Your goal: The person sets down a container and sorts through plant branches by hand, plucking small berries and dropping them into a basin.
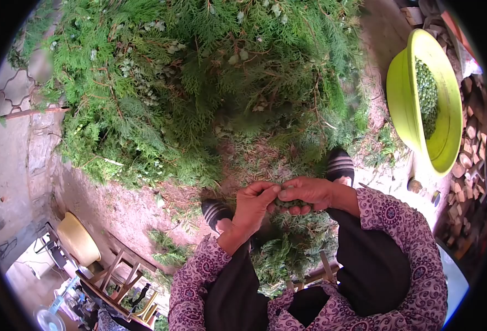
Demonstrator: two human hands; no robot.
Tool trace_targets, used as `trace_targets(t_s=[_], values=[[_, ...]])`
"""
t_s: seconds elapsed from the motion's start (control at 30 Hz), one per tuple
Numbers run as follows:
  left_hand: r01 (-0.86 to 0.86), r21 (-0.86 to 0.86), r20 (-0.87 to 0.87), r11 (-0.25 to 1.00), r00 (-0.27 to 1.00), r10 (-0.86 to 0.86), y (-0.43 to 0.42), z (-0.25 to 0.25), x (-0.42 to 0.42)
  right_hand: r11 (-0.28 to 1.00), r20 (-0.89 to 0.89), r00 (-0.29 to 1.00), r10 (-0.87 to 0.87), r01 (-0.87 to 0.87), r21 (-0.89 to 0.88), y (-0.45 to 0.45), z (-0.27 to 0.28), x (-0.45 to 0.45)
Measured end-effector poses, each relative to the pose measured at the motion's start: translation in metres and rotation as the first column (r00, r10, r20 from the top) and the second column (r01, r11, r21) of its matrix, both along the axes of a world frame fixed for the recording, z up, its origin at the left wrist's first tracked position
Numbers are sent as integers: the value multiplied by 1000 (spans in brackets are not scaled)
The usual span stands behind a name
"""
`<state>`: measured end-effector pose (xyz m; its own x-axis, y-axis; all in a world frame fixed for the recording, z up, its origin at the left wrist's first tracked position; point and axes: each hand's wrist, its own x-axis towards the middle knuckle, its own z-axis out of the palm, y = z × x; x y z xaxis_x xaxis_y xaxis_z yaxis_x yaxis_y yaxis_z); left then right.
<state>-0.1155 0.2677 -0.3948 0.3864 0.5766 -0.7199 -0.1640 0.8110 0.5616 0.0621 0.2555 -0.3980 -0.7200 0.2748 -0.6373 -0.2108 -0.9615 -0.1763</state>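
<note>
My left hand (254, 205) and my right hand (308, 193) meet above the ground between my feet. The fingers of my right hand curl around a small bunch of green cones (285, 203). Thumb and fingertips of my left hand are pinched together at the edge of that bunch; what they grip is too small to make out. Beyond my hands lies a large heap of green conifer branches (161, 110) with pale cones among them. A smaller pile of sprigs (293, 243) is beneath my hands, between my legs.
A yellow-green basin (401, 105) holding many small green cones stands at the right. Behind it are stacked wood pieces (467, 182). At lower left are a yellowish tub (79, 240) and a wooden stool (122, 276). My striped slippers (340, 164) rest beside the heap.
</note>
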Motion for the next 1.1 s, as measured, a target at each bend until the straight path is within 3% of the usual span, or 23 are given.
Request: trace_targets(t_s=[0.03, 0.1, 0.13, 0.2, 0.33, 0.4, 0.43, 0.5, 0.53, 0.6, 0.73, 0.8, 0.83, 0.9, 1.0, 1.03, 1.1], values=[[1, 0, 0, 1000, 1000, -1, 1, 0, 0, 1000, 0, 1000, -1, 1, 0, 0, -1, 1], [-44, -188, 129, 981, 989, 69, 3, 2, -1, 1000, 2, 1000, 12, -12, 6, -2, -2, 3], [-43, -188, 128, 981, 989, 68, 2, 2, -1, 1000, 1, 1000, 10, -10, 6, -3, -1, 4], [-76, -348, 147, 934, 980, 135, -1, 4, -3, 998, 68, 995, 70, -69, -12, -3, 2, 7], [-125, -378, 69, 917, 984, 163, -12, -26, -20, 970, -35, 974, 224, -220, 102, -7, 7, 11], [0, -189, -158, 982, 987, -31, -15, -66, -50, 974, -144, 964, 223, -214, 75, -12, 11, 9], [0, -187, -160, 982, 987, -31, -16, -78, -59, 974, -145, 964, 224, -214, 78, -11, 12, 10], [303, 84, -485, 949, 845, -227, -14, -91, -72, 992, -198, 974, 113, -98, 84, -8, 12, 12], [304, 85, -486, 949, 844, -227, -10, -94, -77, 992, -199, 974, 113, -97, 86, -9, 9, 14], [523, 357, -742, 774, 662, -105, 7, -101, -82, 996, -189, 979, 77, -68, 55, -11, 1, 16], [586, 172, -832, 792, 517, -202, 55, -82, -71, 988, -149, 981, 122, -106, 111, -8, 5, 15], [653, 356, -897, 669, 440, 47, 64, -92, -66, 980, -85, 981, 175, -166, 109, -9, 4, 12], [653, 355, -897, 669, 441, 46, 66, -98, -64, 980, -84, 981, 175, -166, 108, -9, 3, 11], [771, 350, -934, 532, 333, 133, 68, -109, -58, 983, -97, 983, 157, -147, 106, -11, 0, 11], [811, 279, -959, 514, 262, 108, 69, -113, -49, 989, -45, 993, 111, -106, 102, -12, -5, 13], [811, 287, -957, 510, 271, 109, 69, -112, -46, 989, -37, 993, 108, -104, 103, -13, -8, 15], [749, 416, -890, 515, 452, 61, 67, -100, -42, 994, 25, 997, 69, -71, 86, -12, -13, 19]])
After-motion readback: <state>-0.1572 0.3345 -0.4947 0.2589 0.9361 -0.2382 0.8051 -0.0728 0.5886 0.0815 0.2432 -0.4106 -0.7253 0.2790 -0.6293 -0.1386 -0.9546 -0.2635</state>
